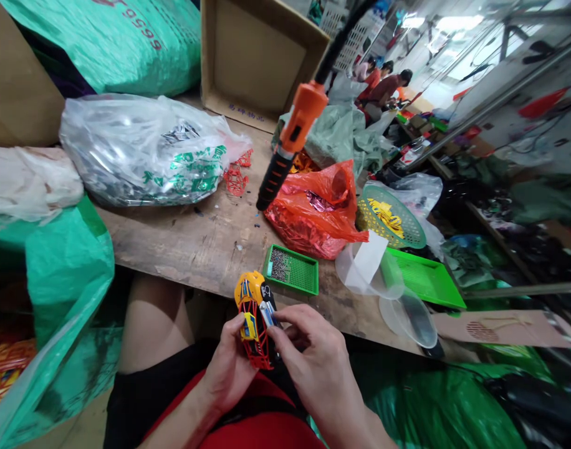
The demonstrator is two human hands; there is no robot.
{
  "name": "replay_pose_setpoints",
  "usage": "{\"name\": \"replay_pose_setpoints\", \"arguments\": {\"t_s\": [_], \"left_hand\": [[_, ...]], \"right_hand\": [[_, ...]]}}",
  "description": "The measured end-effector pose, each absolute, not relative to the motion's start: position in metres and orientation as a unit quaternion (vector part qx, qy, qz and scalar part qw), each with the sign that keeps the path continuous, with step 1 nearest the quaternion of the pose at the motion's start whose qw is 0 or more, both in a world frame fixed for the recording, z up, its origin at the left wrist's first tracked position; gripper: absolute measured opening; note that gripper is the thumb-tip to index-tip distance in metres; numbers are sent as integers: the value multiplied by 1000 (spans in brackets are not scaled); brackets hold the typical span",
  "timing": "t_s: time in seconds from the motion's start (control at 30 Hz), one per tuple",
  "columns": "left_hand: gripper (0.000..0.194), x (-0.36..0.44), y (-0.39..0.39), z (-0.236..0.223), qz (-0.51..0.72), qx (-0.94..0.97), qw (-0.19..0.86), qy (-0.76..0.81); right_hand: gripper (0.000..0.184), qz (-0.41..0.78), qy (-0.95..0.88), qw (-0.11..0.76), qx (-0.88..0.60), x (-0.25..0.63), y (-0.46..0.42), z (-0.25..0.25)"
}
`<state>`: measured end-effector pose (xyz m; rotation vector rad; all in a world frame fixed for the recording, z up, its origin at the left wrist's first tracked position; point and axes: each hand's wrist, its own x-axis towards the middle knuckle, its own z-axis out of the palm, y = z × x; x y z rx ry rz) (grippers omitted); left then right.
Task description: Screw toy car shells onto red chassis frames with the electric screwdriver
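Both of my hands are held low over my lap, in front of the wooden workbench's edge (196,262). My left hand (227,368) grips a toy car (254,330) with a yellow shell and a red lattice cage. My right hand (313,355) pinches the car's other side, with its fingertips at a silver and black part (268,313). An orange and black electric screwdriver (295,131) hangs from a cable above the bench, clear of both hands. A small green tray (291,269) holding loose screws sits on the bench near the car.
A clear plastic bag (145,153) of dark parts, a red bag (313,215) and red lattice pieces (235,178) lie on the bench. Further right are a green tray (426,277) and clear plastic bowls (369,271). Several people sit at the far back.
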<state>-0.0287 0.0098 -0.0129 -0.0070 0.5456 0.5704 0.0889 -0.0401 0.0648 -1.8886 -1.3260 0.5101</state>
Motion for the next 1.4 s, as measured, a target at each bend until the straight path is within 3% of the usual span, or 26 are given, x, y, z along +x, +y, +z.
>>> {"name": "replay_pose_setpoints", "arguments": {"t_s": [0.5,0.67,0.8,0.97,1.13,1.27,1.4], "left_hand": [[28,-28,4,-15,283,-24,916,284],[32,-31,3,-11,264,-2,930,255],[28,-34,2,-13,239,6,938,252],[30,-37,4,-13,196,6,951,239],[33,-34,10,-2,188,45,957,214],[27,-32,14,1,256,102,931,239],[33,-35,13,-8,299,208,896,255]], "right_hand": [[13,217,-461,411,-756,89,-37,59],[43,307,-344,457,-760,100,-29,57],[53,439,-321,439,-716,115,-22,58],[41,568,-293,392,-662,123,-17,63],[39,574,-284,400,-655,127,-16,66],[40,563,-303,412,-649,130,-10,66],[36,544,-323,401,-663,129,-5,63]]}}
